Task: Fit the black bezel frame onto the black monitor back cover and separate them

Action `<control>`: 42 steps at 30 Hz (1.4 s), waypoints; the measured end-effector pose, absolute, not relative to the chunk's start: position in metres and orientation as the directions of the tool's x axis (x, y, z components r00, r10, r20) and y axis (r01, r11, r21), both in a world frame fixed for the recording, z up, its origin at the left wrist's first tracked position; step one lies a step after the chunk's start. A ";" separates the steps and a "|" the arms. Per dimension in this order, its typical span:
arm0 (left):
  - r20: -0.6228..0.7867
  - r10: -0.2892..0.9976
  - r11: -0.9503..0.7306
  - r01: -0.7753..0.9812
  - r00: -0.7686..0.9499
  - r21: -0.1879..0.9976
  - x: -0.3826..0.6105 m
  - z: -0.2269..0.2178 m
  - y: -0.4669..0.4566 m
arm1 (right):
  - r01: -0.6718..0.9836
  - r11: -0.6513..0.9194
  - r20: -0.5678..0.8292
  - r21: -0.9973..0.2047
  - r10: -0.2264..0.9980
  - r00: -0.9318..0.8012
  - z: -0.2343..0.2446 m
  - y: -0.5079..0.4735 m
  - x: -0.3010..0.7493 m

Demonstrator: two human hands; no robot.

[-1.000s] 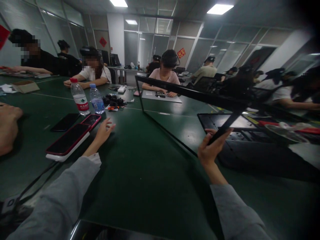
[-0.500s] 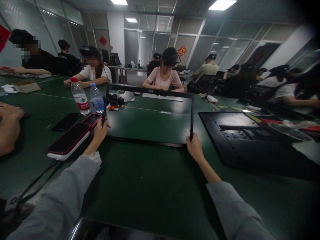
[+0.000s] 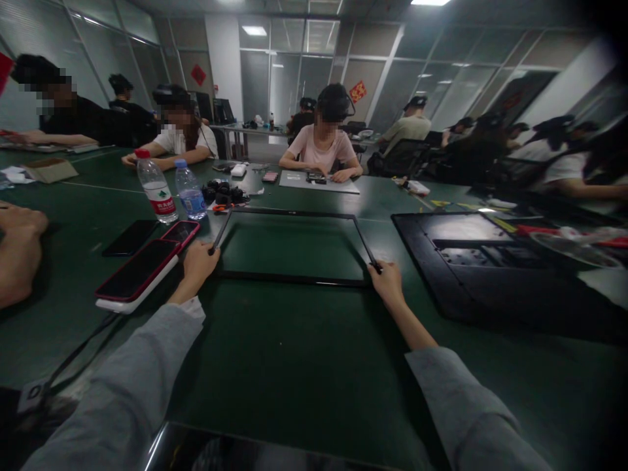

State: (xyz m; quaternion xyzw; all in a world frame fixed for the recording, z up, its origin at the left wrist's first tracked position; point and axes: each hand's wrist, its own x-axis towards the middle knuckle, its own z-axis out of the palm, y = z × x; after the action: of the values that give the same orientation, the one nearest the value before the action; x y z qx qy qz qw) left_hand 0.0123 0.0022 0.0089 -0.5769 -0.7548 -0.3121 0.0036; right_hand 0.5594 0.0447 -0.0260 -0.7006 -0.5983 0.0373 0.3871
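A thin black rectangular frame (image 3: 293,279), like a screen bezel, lies nearly flat on the green table (image 3: 294,366) in front of me. My left hand (image 3: 199,260) is closed on its left side bar near the front corner. My right hand (image 3: 387,284) is closed on its right side bar near the front corner. Both arms wear grey sleeves. The frame's far edge sits low, close to the tabletop.
A black monitor back panel (image 3: 471,261) lies to the right. Phones (image 3: 140,269) and a white power bank sit left of my left hand, with two water bottles (image 3: 156,190) behind. A dark glossy panel (image 3: 235,451) is at the near edge. Several people sit around; another person's hand (image 3: 17,252) rests at far left.
The frame went from tilted in my right hand alone, to upright held by both hands, to lowered almost flat on the table. My left hand took hold of its left bar.
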 end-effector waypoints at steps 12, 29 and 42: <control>0.258 0.926 0.141 0.887 -0.275 0.440 0.011 0.011 0.011 | 0.842 -0.096 0.351 -0.532 0.879 0.322 -0.025 0.057 0.564; 0.146 0.945 0.209 0.886 -0.292 0.415 0.039 0.036 -0.003 | 0.785 -0.059 0.387 -0.617 0.845 0.368 -0.019 0.054 0.554; 0.120 0.988 -0.139 0.918 0.101 0.371 0.055 0.030 -0.013 | 0.771 0.150 0.433 -0.618 0.884 0.175 -0.021 0.050 0.551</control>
State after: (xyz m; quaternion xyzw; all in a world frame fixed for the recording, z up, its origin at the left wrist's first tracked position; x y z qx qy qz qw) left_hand 0.0547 -0.0135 0.0300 -0.7351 -0.6482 -0.1709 -0.1015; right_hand 0.5512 0.0500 -0.0211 -0.6483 -0.6384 0.0690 0.4091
